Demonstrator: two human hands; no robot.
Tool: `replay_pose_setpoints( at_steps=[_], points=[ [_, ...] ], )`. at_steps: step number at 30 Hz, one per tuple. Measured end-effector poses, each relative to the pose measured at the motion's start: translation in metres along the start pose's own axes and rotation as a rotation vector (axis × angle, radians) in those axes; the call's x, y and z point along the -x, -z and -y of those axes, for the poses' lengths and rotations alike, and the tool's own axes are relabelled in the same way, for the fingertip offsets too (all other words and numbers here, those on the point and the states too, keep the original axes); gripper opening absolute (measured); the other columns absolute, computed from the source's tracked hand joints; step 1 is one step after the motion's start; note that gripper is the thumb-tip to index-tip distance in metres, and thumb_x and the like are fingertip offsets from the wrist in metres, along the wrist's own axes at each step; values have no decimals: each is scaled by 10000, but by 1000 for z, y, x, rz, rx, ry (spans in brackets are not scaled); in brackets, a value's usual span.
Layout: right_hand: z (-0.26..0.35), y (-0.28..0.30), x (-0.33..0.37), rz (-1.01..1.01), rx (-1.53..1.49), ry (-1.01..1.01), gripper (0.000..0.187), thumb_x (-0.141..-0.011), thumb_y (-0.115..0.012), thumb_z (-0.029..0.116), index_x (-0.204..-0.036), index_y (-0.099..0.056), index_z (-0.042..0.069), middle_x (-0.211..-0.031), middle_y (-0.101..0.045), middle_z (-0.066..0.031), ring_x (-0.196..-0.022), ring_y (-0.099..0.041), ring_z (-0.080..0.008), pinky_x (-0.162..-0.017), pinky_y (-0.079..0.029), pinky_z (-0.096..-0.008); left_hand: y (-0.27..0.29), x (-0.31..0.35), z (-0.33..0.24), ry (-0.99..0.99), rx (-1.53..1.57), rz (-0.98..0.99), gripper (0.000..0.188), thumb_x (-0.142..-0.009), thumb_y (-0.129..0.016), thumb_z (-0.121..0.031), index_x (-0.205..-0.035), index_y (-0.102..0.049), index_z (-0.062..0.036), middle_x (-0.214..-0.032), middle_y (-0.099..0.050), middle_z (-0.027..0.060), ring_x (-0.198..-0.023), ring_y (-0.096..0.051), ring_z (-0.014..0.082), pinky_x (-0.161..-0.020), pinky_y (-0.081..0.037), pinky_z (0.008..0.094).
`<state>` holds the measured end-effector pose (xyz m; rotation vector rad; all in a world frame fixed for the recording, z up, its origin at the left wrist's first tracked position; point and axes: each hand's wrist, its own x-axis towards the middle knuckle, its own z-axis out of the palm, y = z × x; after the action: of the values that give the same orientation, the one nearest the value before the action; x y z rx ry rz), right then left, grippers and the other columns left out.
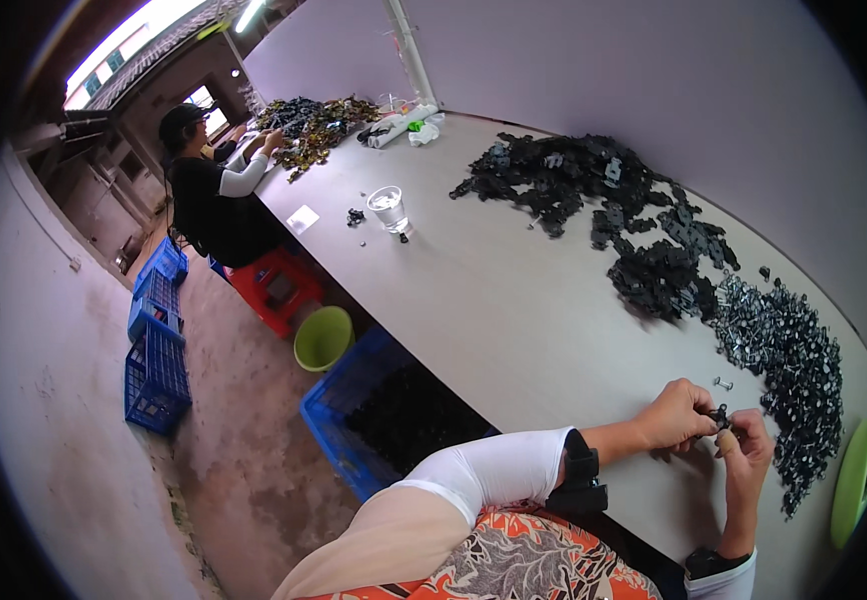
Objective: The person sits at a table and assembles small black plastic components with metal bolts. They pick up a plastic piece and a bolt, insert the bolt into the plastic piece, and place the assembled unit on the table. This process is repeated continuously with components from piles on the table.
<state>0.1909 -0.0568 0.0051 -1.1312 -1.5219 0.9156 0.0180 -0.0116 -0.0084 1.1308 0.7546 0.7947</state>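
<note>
Both my hands meet over the near right part of the table, fingers closed on one small dark part. My left hand pinches it from the left. From the right, my right hand grips the same piece between thumb and fingers. Its exact kind is too small to make out. A single shiny metal pin-like piece lies on the table just beyond my fingers. To the right spreads a heap of small shiny metal pieces, and past it lies a pile of flat black parts.
A green basin stands at the right edge. A clear cup sits mid-table. Below the table edge are a blue crate of dark parts and a green bucket. A co-worker sits on a red stool farther along.
</note>
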Motion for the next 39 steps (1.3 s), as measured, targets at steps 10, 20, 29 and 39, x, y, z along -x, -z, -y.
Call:
replay_pose_setpoints(
  at_steps=[10, 20, 29, 39],
  points=[
    [-28, 26, -11, -40, 490, 112, 72, -713, -557, -1, -782, -537, -9, -703, -473, -55, -609, -420, -142, -544, -341, -268, 15, -4, -6, 59, -21, -72, 171, -771, -657, -108, -887, -644, 17, -671, -616, 52, -483, -583, 97, -403, -474, 239],
    [28, -11, 11, -96, 292, 115, 62, -775, -656, -13, -822, -617, -13, -790, -562, -47, -585, -509, -78, -513, -395, -230, -2, 2, 3, -277, -485, -75, 127, -764, -726, -104, -779, -670, 9, -661, -617, 50, -511, -566, 76, -436, -438, 220],
    [26, 31, 10, 147, 279, -94, 131, -698, -617, -33, -828, -627, -17, -776, -563, -62, -641, -545, -141, -592, -441, -256, 5, 10, -16, 150, -28, 96, 254, -817, -598, 4, -1069, -603, 34, -829, -628, 68, -637, -623, 131, -558, -525, 232],
    [31, 32, 25, 185, 696, -99, 219, -708, -678, 68, -893, -568, 28, -883, -524, -122, -716, -587, -326, -625, -472, -417, 10, 4, -15, 249, 152, 78, 286, -841, -593, -15, -1105, -505, 50, -957, -615, 158, -762, -687, 243, -628, -590, 291]
  ],
)
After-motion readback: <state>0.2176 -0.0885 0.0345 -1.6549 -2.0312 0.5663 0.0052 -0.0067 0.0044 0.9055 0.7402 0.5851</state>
